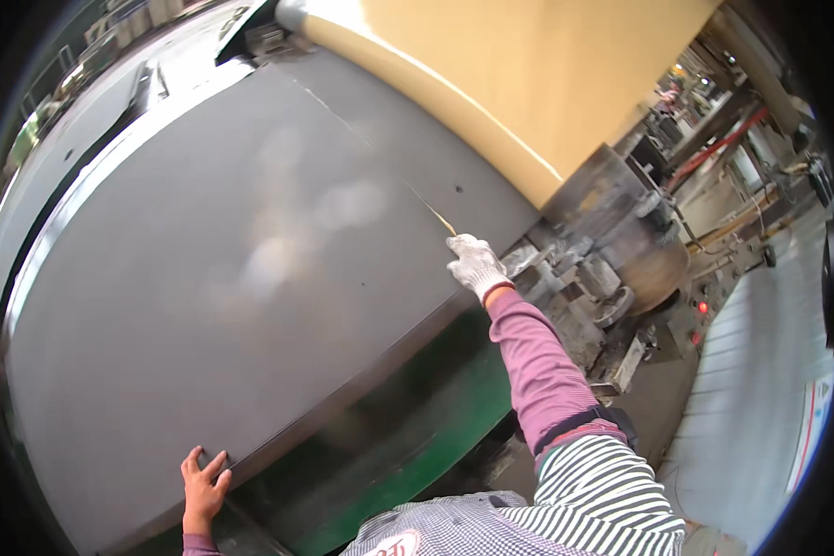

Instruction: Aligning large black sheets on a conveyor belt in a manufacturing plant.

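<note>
My right hand [478, 265], in a white knit glove, is closed at the right side of a wide grey tabletop [250, 371]. From its fingers a thin pale-yellow strip [443, 221] runs up and left over the grey surface toward the far end. Part of that strip is faint against the grey. My bare left hand [204, 482] is at the near edge of the tabletop at the lower left, fingers apart, fingertips touching the surface, nothing held in it.
A broad yellow sheet [528, 65] curves over a roller beyond the tabletop. Dark machine parts [635, 232] stand right of my gloved hand. A green panel [435, 454] lies below the near edge. Blurred pale spots overlie the middle of the view.
</note>
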### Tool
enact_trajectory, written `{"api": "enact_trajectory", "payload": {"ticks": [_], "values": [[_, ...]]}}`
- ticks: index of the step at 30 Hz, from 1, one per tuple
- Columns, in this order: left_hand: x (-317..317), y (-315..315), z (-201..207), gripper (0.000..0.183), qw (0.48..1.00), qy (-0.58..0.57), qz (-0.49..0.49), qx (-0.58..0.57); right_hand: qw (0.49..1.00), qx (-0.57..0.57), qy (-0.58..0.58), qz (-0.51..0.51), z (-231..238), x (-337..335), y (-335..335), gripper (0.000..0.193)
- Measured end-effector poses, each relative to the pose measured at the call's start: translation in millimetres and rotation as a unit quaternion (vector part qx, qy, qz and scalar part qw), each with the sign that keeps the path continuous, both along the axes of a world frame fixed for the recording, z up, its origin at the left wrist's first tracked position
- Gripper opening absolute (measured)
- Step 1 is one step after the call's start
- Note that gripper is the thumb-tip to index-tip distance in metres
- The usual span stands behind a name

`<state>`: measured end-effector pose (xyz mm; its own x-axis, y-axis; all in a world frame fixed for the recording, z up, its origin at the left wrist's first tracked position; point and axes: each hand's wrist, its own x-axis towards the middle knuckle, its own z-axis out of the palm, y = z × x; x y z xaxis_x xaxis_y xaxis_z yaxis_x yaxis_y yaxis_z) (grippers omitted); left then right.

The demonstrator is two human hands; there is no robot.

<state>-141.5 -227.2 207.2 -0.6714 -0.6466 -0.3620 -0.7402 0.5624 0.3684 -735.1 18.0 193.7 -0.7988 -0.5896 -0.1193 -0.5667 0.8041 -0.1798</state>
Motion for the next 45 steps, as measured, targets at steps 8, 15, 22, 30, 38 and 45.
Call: {"api": "enact_trajectory", "payload": {"ticks": [8,15,22,30,38,45], "values": [[-147,95,-57,0.037,0.999,0.012,-0.022,-0.039,0.994,-0.034,0.107,0.006,-77,-42,43,0.025],[-182,85,-87,0.074,0.887,0.270,0.105,0.360,0.885,-0.425,0.051,0.183,-34,117,19,0.029],[52,19,-142,0.071,0.910,-0.080,0.303,-0.272,0.873,-0.411,-0.253,0.071,-5,204,75,0.022],[30,67,-123,0.081,0.956,0.120,0.163,-0.212,0.929,-0.192,-0.317,-0.025,-14,234,156,0.020],[-98,102,-116,0.062,0.958,0.137,0.025,-0.250,0.938,-0.198,-0.283,0.020,-36,273,183,0.027],[-46,66,-103,0.027,0.963,0.214,0.108,-0.125,0.941,-0.210,-0.253,0.085,-37,273,173,0.028]]}}
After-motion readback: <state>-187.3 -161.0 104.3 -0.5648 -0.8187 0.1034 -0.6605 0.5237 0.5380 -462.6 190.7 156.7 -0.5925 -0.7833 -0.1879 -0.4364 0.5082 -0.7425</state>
